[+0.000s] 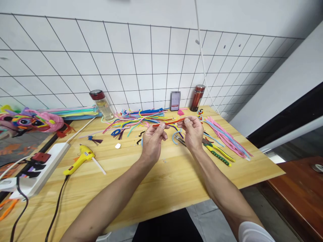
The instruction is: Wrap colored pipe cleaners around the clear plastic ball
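Observation:
A red-orange pipe cleaner (pixel 173 122) stretches between my two hands above the middle of the table. My left hand (pixel 153 139) pinches one end between thumb and fingers. The other end is in the closed fingers of my right hand (pixel 193 131). Behind my hands lies a loose heap of pipe cleaners (pixel 143 117) in several colours. Green-and-yellow handled pliers (pixel 217 154) rest beside my right wrist, partly covered by it. A light blue curled pipe cleaner (pixel 174 137) sits between my hands on the tabletop.
A yellow glue gun (pixel 80 160) and a white power strip (pixel 42 171) occupy the left side, with cords trailing. Toward the wall stand a glass bottle (pixel 103 105), a phone (pixel 175 101) and a red flask (pixel 197 98). Pink and blue pipe cleaners (pixel 227 137) lie at right.

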Demonstrator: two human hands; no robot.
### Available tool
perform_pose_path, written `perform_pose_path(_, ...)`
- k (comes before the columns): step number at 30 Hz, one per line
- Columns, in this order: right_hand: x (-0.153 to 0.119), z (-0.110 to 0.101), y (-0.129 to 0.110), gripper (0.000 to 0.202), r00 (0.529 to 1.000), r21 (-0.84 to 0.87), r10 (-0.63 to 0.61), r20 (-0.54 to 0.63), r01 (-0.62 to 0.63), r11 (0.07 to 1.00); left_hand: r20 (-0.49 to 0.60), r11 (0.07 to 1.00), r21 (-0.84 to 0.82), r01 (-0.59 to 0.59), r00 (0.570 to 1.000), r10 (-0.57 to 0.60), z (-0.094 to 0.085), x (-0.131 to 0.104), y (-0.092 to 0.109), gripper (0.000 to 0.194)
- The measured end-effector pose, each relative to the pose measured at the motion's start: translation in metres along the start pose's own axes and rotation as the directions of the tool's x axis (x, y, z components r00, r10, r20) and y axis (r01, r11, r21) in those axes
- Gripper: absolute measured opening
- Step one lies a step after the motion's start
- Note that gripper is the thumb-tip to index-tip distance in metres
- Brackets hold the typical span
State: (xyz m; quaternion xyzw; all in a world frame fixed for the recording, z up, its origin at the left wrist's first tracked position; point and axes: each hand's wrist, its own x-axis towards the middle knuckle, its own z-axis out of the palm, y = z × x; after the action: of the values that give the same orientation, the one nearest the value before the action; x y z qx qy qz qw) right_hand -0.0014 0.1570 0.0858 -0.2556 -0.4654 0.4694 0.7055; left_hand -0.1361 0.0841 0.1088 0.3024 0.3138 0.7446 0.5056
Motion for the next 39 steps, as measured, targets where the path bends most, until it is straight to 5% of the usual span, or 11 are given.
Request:
perform_pose_path(22, -0.014, 0.01, -0.001, 0.048, 0.96, 0.142, 0.199, 0.199, -0.229, 0.963, 0.033, 1.0, -0.015, 0.026, 0.999, -0.026, -0.002, 0.004, -0.003, 0.048)
perform_pose_path(32, -0.014, 0.007, 0.004, 0.047, 0.98, 0.094, 0.175, 0.099, -0.184, 0.978, 0.03, 0.997, -0.075, 0.01, 1.0, -0.008, -0.006, 0.01, 0.001, 0.05)
perform_pose_path(39, -0.015, 0.01, -0.002, 0.044, 0.985, 0.126, 0.146, 0.093, -0.157, 0.979, 0.081, 0.987, -0.12, 0.107, 0.992, -0.097, -0.004, 0.011, 0.01, 0.041)
